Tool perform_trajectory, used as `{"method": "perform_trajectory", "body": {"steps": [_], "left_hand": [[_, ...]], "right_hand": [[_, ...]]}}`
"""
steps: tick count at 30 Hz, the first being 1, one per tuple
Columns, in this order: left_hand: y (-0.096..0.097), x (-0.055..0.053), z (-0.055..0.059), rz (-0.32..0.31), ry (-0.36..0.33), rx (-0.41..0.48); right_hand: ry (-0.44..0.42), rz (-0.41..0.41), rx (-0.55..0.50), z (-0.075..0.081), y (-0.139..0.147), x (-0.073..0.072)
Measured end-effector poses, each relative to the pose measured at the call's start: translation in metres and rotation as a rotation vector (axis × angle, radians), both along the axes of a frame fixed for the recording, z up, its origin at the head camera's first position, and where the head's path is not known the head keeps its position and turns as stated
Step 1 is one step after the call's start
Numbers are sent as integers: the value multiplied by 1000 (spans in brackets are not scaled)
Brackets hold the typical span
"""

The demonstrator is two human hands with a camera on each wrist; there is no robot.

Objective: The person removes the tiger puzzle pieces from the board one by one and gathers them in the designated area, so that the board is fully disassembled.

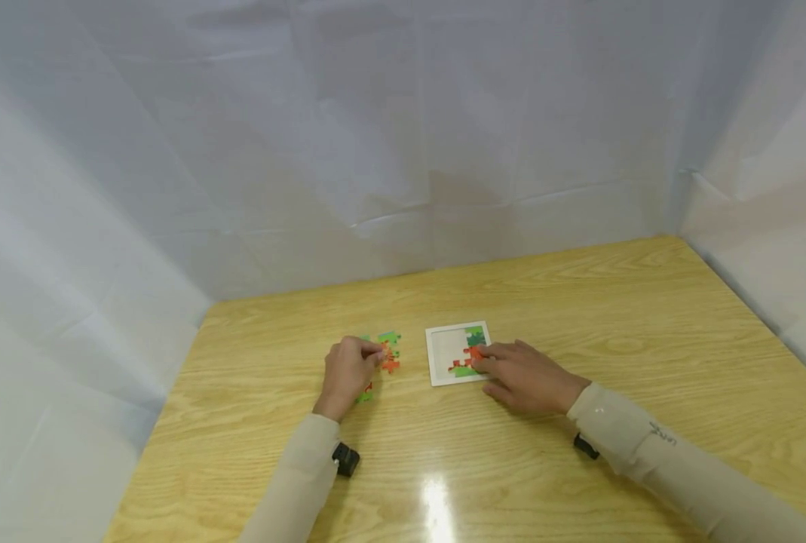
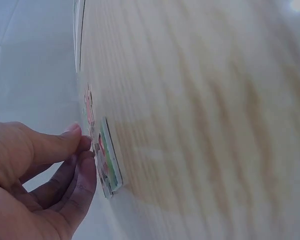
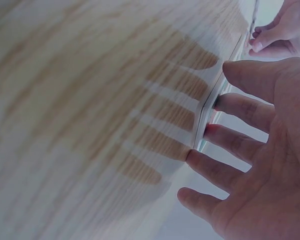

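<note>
Head cam: pcs [image 1: 390, 365] by L hand [image 1: 348, 372] fingertips [image 1: 378, 354].

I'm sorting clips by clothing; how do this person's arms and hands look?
Left sleeve and right sleeve are long, pale beige; the right bears a dark marking. A small black device shows beside each sleeve. Left hand and right hand wear no gloves.

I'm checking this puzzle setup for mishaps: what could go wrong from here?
The right hand touches the white frame, so a push might slide it or jostle the placed pieces. The left hand is right among closely spaced loose pieces and might scatter some.
</note>
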State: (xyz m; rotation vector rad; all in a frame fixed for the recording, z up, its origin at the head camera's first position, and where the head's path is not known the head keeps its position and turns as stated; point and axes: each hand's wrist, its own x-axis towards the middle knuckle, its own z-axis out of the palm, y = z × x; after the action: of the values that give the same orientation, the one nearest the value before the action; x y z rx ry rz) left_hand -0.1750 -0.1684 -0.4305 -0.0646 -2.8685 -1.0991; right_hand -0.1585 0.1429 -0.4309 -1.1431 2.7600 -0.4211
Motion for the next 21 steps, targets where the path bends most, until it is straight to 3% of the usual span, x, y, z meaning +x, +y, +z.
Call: {"method": "perform_trajectory", "body": {"steps": [7, 10, 15, 21], "left_hand": [[8, -1, 4, -11, 9, -25], [20, -1, 6, -46, 0, -40], [43, 0, 7, -206, 23, -72], [73, 0, 8, -350, -105, -77]], "right_hand": [[-6, -1, -30, -1, 0, -5], [-15, 4, -54, -1, 0, -7], [-28, 14, -86, -1, 1, -9], [-27, 28, -106, -2, 1, -9]]}}
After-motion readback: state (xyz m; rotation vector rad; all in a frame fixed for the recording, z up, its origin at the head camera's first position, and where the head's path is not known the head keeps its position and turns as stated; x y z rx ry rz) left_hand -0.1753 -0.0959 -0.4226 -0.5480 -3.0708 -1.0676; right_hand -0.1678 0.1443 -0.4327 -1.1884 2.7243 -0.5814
